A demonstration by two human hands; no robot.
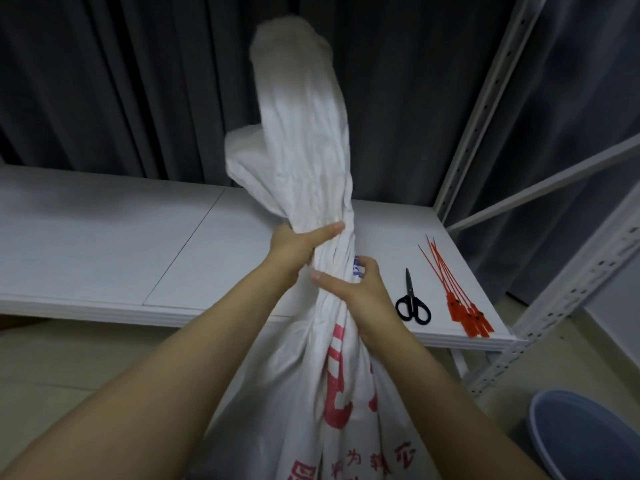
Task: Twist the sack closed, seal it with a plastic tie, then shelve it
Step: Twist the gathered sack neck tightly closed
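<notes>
Now we clench one sack (304, 161), left hand (298, 249) above right hand (353, 285); right of our fingers (365, 264): one scissors (412, 299), roughly five ties (455, 294), the shelf (450, 342) edge.

Black scissors (412, 301) are lying at four o'clock. A blue basin (585, 441) is sitting on the floor (86, 358) at five o'clock. A dark curtain (138, 81) is hanging at twelve o'clock.

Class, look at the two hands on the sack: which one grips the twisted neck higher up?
The left hand: it grips the white sack just above the right hand, nearer the loose top.
</notes>
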